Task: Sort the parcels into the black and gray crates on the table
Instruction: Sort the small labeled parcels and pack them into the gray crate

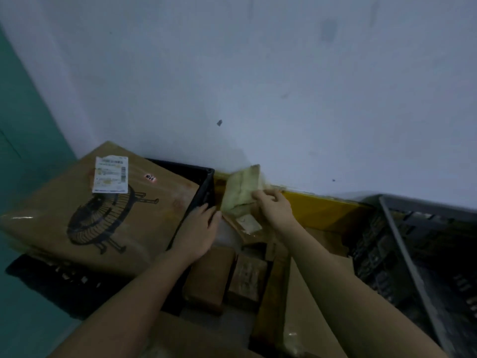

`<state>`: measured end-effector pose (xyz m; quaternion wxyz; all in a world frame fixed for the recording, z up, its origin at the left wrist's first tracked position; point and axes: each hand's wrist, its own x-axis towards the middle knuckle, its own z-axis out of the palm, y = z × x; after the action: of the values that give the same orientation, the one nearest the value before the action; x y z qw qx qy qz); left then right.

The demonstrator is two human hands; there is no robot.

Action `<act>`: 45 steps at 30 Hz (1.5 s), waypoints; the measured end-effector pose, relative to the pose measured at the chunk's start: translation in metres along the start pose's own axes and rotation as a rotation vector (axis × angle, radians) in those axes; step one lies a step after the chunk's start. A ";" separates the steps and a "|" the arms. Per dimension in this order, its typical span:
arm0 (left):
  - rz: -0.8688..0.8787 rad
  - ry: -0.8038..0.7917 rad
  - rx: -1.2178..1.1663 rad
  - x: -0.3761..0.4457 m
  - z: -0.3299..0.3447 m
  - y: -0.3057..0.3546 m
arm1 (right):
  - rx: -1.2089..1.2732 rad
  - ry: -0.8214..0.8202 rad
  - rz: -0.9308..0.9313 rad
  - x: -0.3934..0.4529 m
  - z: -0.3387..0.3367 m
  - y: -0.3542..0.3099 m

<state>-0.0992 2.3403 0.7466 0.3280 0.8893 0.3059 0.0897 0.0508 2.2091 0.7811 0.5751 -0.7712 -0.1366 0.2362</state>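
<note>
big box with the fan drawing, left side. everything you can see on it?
The large cardboard box is plain brown with a black line drawing of a round caged fan on its top face and a white shipping label near its far edge. It looks glossy, as if taped or wrapped. It lies tilted across the black crate, overhanging it. The left hand is right at its near corner; contact is unclear.

Two bare forearms reach in from the lower edge of the head view, slim and smooth, with no sleeve showing anywhere along them. The left hand (198,228) carries no ring, watch or glove, and its wrist is uncovered. The right hand (273,208) is likewise ungloved, with a bare wrist and no band or strap. Dim light blurs the fingernails.
</note>
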 end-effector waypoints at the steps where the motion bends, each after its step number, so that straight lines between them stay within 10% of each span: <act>1: -0.081 0.001 -0.248 -0.008 0.003 0.017 | 0.131 -0.053 0.056 -0.008 -0.015 0.002; 4: -0.293 -0.050 -0.788 -0.032 0.009 0.067 | 0.490 -0.242 0.203 -0.035 -0.059 0.018; 12: -0.303 -0.145 -1.336 -0.084 0.038 0.157 | 0.932 -0.561 0.137 -0.096 -0.139 0.040; 23: 0.009 0.245 -0.984 -0.107 0.043 0.214 | 0.191 -0.273 -0.247 -0.127 -0.199 0.015; 45: 0.192 -0.125 -0.536 -0.098 0.122 0.257 | 0.420 0.359 -0.159 -0.136 -0.305 0.076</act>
<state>-0.0088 2.0627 0.8208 0.5596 0.7995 0.1647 0.1430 0.0895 1.8695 0.8067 0.7540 -0.6515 -0.0406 0.0731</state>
